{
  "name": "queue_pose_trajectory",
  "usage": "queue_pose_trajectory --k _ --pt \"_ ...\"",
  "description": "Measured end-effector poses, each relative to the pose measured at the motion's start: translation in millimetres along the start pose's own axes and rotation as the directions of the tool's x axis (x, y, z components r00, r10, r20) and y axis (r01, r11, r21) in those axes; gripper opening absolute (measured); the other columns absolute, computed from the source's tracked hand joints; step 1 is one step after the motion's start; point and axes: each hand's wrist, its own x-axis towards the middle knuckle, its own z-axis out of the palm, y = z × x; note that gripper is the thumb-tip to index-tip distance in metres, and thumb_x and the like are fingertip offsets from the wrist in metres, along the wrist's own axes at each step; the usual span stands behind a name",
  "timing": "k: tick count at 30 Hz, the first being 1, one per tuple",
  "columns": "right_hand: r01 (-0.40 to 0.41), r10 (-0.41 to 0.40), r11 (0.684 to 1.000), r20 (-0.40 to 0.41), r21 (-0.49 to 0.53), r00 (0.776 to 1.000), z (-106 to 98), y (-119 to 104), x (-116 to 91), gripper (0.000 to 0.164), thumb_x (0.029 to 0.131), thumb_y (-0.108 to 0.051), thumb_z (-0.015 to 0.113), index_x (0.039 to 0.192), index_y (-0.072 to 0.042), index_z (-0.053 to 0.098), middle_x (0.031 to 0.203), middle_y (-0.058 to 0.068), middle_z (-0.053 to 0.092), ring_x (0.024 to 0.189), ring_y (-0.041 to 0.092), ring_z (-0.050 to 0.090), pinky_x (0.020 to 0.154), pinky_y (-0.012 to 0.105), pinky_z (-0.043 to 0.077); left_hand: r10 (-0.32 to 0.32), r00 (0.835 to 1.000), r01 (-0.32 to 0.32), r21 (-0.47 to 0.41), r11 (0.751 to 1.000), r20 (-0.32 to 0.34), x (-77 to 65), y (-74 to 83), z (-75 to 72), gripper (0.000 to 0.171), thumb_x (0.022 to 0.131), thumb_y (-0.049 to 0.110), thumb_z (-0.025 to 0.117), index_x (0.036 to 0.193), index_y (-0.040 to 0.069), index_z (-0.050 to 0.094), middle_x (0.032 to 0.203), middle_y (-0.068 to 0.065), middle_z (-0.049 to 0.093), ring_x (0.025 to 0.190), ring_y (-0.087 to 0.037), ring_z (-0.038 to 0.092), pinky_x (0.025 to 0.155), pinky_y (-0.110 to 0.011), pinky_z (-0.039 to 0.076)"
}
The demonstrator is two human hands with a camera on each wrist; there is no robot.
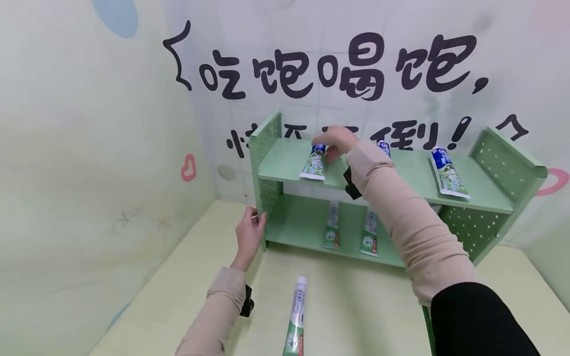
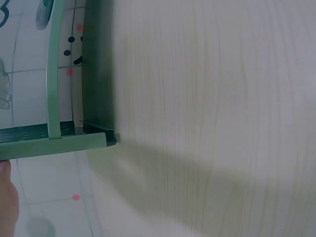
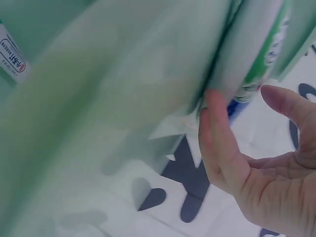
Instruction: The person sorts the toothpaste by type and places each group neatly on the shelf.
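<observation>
In the head view, my right hand (image 1: 339, 141) is at a blue, white and green toothpaste tube (image 1: 315, 163) on the left of the upper shelf. The right wrist view shows the fingers (image 3: 217, 123) against the tube's blue end, the thumb spread apart from them. My left hand (image 1: 249, 232) holds the front edge of the left side panel of the green shelf rack (image 1: 262, 195); only a sliver of this hand shows in the left wrist view. A white and green toothpaste tube (image 1: 296, 316) lies on the table in front.
Two more blue-ended tubes lie on the upper shelf, one (image 1: 384, 147) partly behind my right sleeve, one (image 1: 449, 173) farther right. On the lower shelf lie two white and green tubes, one (image 1: 331, 227) left of the other (image 1: 369, 232). A wall (image 1: 285, 24) with black lettering stands behind.
</observation>
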Motion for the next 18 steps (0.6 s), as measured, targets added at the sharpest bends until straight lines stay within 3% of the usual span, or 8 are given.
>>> queue_pose_trajectory --k 6,18 --pt "0.063 -0.067 0.994 0.039 0.088 0.997 -5.8 2.0 -25.7 0.066 0.091 -0.031 0.052 0.14 -0.001 0.021 0.136 0.019 0.039 0.116 0.027 0.052 0.088 0.029 0.054 -0.007 1.0 0.007 -0.004 1.0 0.007 0.4 -0.8 -0.6 0.019 0.089 0.016 0.059 0.095 -0.001 0.053 0.104 -0.024 0.065 0.091 -0.034 0.067 0.073 -0.037 0.058" --pt "0.182 -0.188 0.982 0.123 0.056 0.974 -9.0 17.3 -57.8 0.053 0.093 -0.032 0.05 0.135 -0.002 0.038 0.138 0.018 0.04 0.121 0.03 0.049 0.09 0.032 0.053 -0.024 1.0 0.023 0.037 0.999 0.016 2.2 3.0 0.2 0.022 0.09 0.019 0.057 0.096 -0.001 0.052 0.104 -0.023 0.064 0.093 -0.034 0.066 0.075 -0.039 0.058"
